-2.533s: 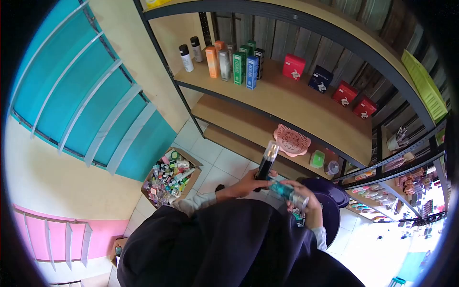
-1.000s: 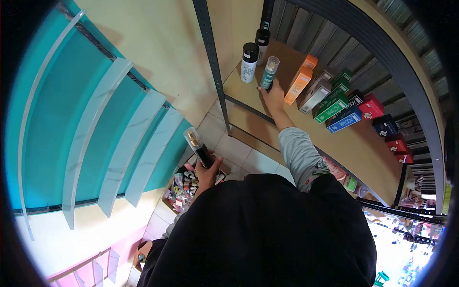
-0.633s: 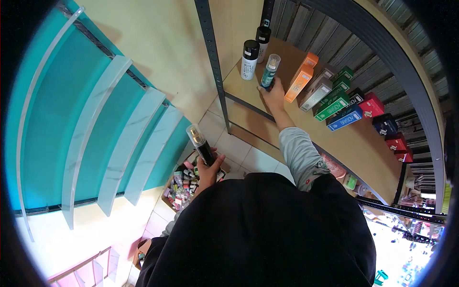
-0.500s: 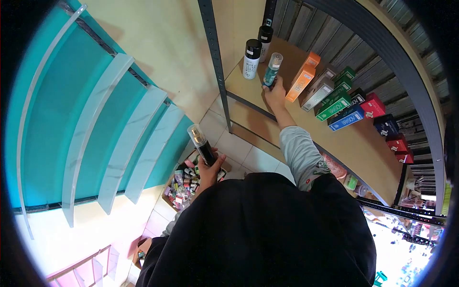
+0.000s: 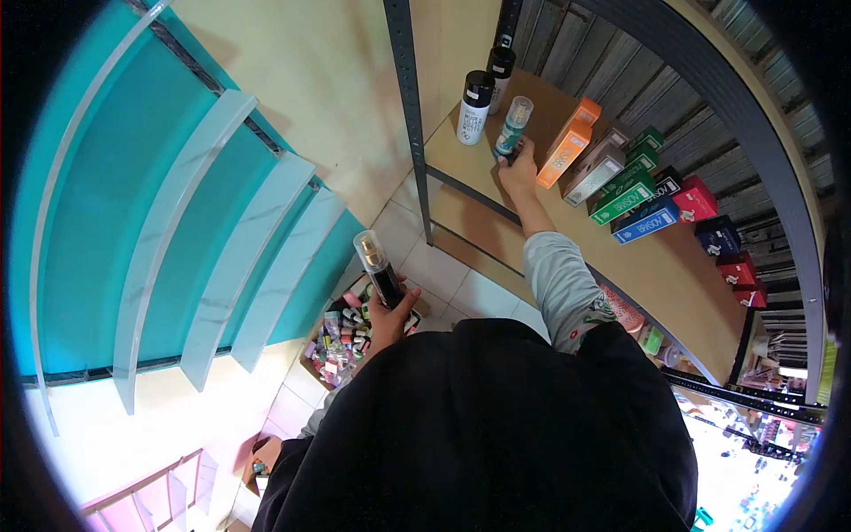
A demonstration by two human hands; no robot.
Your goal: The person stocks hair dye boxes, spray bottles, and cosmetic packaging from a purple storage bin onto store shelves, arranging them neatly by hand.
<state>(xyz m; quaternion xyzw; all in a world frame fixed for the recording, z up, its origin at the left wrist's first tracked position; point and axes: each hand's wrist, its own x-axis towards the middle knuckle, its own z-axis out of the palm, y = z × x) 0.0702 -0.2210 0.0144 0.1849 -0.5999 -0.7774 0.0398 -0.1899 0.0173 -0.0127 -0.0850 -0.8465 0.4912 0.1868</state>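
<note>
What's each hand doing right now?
Left hand: closed, holding the dark bottle with a clear cap.
Right hand: closed around the lower part of the teal bottle.

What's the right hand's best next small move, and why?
Probably the right hand should release the teal cylindrical bottle with a clear plastic cap: held near its base, it appears upright on the tan board shelf beside a white, black-capped can.

Cans point(image 5: 473, 122) and orange boxes point(image 5: 565, 152) flank the right hand point(image 5: 517, 171); front open, depth behind hard to judge.
</note>
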